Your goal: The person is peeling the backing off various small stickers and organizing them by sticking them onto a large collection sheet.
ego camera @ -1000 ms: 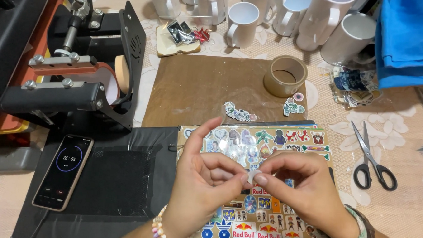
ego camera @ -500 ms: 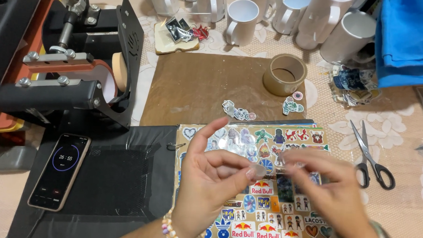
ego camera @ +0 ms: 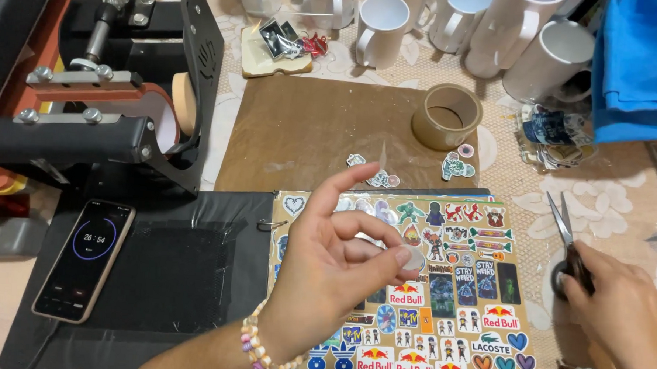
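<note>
My left hand [ego camera: 332, 262] hovers over a sheet of colourful stickers [ego camera: 457, 286] and pinches a small round pale sticker [ego camera: 412, 258] between thumb and fingers. A bead bracelet is on that wrist. My right hand [ego camera: 622, 315] rests at the right of the sheet, closed on the black handles of a pair of scissors [ego camera: 563, 232] whose blades point away from me. Several cut-out stickers [ego camera: 377, 175] lie on the brown paper mat [ego camera: 301, 132] above the sheet.
A roll of brown tape [ego camera: 447, 116] stands on the mat. White mugs [ego camera: 383, 28] line the back. A mug heat press [ego camera: 103, 101] sits at the left, with a phone [ego camera: 85, 259] showing a timer on a black mat [ego camera: 169, 273]. Blue cloth [ego camera: 640, 65] lies at the right.
My right hand left the sticker sheet and moved right onto the scissors. My left hand lifted, keeping a small round sticker pinched.
</note>
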